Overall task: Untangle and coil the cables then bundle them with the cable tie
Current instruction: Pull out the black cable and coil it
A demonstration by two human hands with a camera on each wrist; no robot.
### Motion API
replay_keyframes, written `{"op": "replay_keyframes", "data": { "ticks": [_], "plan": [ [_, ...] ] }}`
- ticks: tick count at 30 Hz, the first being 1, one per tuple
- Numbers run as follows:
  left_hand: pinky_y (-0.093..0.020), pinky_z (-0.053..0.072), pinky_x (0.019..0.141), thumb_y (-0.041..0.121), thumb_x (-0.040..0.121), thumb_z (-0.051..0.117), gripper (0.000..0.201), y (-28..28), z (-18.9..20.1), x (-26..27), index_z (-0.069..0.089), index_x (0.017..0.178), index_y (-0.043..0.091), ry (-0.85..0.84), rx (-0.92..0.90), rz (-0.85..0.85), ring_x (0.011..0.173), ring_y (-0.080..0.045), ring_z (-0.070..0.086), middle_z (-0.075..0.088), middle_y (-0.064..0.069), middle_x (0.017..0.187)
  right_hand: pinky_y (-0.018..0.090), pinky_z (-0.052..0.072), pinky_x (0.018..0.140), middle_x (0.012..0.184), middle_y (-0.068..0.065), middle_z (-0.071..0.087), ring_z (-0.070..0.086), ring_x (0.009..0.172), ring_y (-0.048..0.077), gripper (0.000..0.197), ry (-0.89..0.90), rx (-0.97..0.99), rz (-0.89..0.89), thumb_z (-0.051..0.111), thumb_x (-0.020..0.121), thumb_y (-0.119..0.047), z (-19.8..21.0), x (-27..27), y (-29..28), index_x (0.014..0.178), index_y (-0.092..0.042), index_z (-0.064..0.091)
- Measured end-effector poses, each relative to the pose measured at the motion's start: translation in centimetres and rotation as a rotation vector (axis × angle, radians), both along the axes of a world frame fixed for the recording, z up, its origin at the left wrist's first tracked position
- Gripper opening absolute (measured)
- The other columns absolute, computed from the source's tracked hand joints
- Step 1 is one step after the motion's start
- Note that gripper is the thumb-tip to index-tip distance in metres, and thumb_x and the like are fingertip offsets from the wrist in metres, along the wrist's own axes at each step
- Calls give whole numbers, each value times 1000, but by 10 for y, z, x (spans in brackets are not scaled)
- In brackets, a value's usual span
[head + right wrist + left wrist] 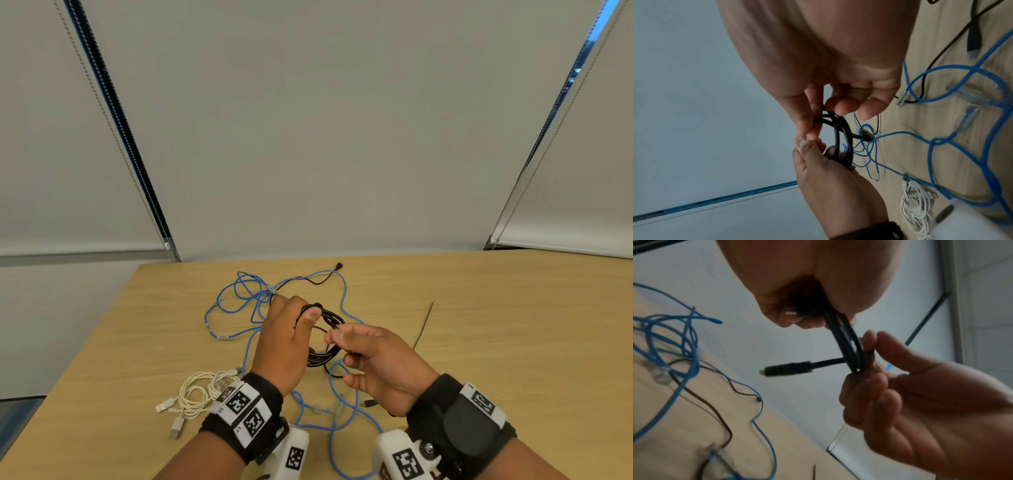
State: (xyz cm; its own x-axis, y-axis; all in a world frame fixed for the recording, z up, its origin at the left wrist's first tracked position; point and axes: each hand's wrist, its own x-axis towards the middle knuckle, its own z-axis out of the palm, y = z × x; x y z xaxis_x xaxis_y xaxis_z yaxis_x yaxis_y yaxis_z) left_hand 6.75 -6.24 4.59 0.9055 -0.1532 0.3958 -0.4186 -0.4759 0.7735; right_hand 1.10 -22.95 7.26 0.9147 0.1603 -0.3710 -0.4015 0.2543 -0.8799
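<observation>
Apparently both hands (284, 339) (373, 363) pinch the black coil (325, 337) mid-table (479, 325).

Two hands, left (284, 339) and right (373, 359), meet over one worktop (496, 342). Between them: one black coil (325, 339). Around the coil lie one tangle of blue cable (246, 301), strand count unclear, one white bundle (198, 394) and one black tie (424, 325).

My left hand (286, 337) grips a coiled black cable (325, 337) above the counter (496, 325), and my right hand (373, 363) pinches it. Blue cable (239, 301) sprawls around; a white cable (202, 394) lies left.
</observation>
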Motion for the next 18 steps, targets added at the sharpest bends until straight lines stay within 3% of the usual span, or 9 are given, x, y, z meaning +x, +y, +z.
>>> {"op": "replay_keyframes", "data": {
  "ticks": [3, 7, 10, 14, 16, 18],
  "plan": [
    [-21, 37, 67, 39, 100, 48, 28, 0, 0, 2, 62, 90, 17, -48, 118, 5, 85, -3, 48, 48, 5, 89, 28, 48, 61, 89, -7, 68, 55, 69, 8, 13, 11, 12, -31, 71, 92, -30, 0, 1, -2, 91, -18, 77],
    [-36, 48, 59, 52, 97, 36, 43, 1, 2, -4, 62, 94, 19, -143, 329, 31, 70, -17, 53, 49, 6, 88, 30, 53, 66, 79, -4, 63, 62, 75, 12, 20, 32, -70, -18, 70, 93, -36, 1, 1, -9, 85, -19, 77],
    [-37, 49, 50, 49, 99, 38, 40, -1, 2, -5, 63, 95, 17, -230, 429, 61, 63, -24, 56, 53, 2, 87, 33, 56, 72, 81, -1, 65, 66, 81, 15, 20, 38, -91, -26, 70, 94, -33, 0, 0, -12, 87, -16, 78],
    [-31, 40, 43, 44, 98, 44, 33, 1, -1, -6, 63, 91, 17, -285, 507, 101, 56, -26, 55, 56, -1, 85, 36, 56, 82, 101, 0, 72, 65, 95, 17, 11, 32, -137, 42, 71, 93, -28, -2, -2, -7, 96, -18, 76],
    [-29, 36, 45, 47, 99, 40, 36, 2, -5, -6, 63, 93, 19, -238, 525, 104, 58, -25, 55, 55, 1, 86, 35, 56, 76, 99, 3, 73, 65, 84, 16, 11, 19, -140, 74, 68, 96, -25, -1, -1, -6, 98, -14, 72],
    [-29, 36, 48, 50, 99, 36, 40, 3, -9, -6, 62, 95, 20, -193, 528, 101, 62, -23, 55, 54, 2, 87, 30, 54, 59, 83, 5, 68, 57, 62, 13, 12, 30, -101, 58, 65, 97, -22, 2, 1, -8, 97, -10, 68]
  ]
}}
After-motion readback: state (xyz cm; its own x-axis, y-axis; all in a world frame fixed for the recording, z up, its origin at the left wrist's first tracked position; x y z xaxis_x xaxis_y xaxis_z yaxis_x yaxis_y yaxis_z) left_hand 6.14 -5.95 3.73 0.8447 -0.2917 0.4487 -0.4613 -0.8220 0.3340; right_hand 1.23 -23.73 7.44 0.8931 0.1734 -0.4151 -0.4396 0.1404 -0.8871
